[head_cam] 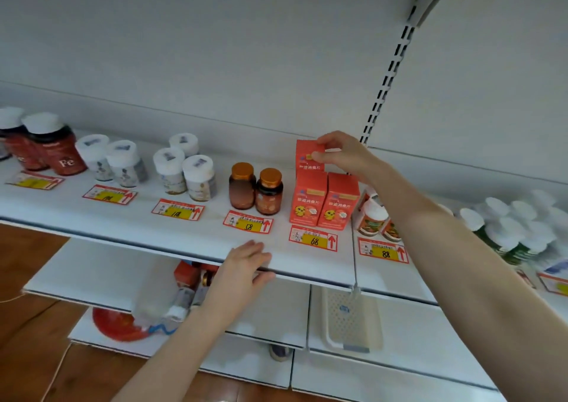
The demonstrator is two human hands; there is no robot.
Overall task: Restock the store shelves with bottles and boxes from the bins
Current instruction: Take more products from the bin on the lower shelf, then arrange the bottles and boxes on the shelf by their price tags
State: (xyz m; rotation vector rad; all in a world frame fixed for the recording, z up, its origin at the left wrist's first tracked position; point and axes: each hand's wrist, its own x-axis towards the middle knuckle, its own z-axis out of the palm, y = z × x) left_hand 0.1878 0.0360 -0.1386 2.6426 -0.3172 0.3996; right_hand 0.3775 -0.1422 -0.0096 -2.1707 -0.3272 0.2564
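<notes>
My right hand pinches the top of a red box that stands at the back of the white shelf, behind two matching red boxes at the 68 price tag. My left hand rests flat on the shelf's front edge, fingers straight, holding nothing. To the left of the boxes stand two amber bottles with orange caps.
White-capped bottles and dark red bottles line the shelf to the left. More bottles and a cluster of green ones stand to the right. Lower shelves hold a cream tray and a bin with boxes.
</notes>
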